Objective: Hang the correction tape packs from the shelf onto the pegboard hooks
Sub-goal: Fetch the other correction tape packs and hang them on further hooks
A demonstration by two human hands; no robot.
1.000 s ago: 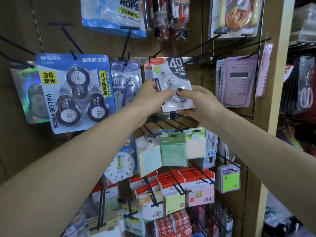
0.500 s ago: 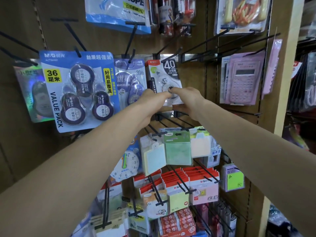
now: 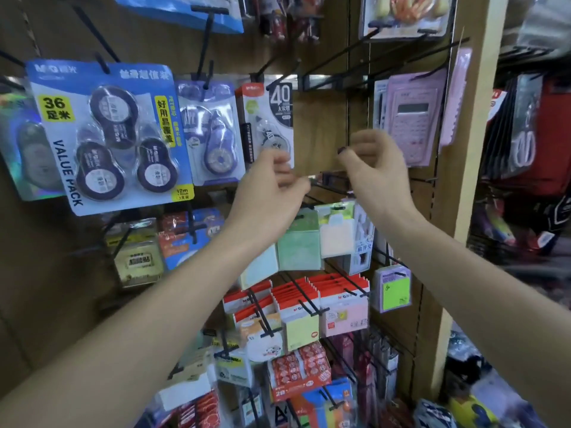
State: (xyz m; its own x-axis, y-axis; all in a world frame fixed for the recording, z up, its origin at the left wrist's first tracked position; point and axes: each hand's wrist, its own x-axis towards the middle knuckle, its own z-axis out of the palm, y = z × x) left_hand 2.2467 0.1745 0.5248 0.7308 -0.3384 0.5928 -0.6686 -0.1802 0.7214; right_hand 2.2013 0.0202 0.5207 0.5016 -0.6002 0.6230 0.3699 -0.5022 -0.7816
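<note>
Correction tape pack (image 3: 268, 118) hangs on its hook; left hand (image 3: 272, 183) and right hand (image 3: 375, 168) loosely curled, holding nothing. Next: fetch another pack from the shelf.

Single head-worn wide-angle view, facing forward and slightly down, close to a brown wooden pegboard wall (image 3: 321, 131) hung with black wire hooks (image 3: 333, 66) and packaged stationery. Both bare forearms entering from the lower corners. Dark neighbouring shelf bay (image 3: 531, 149) at far right. No second view.

Blue value pack (image 3: 102, 134), white-and-black correction tape pack (image 3: 268, 118), pink calculator (image 3: 411, 118)
</note>
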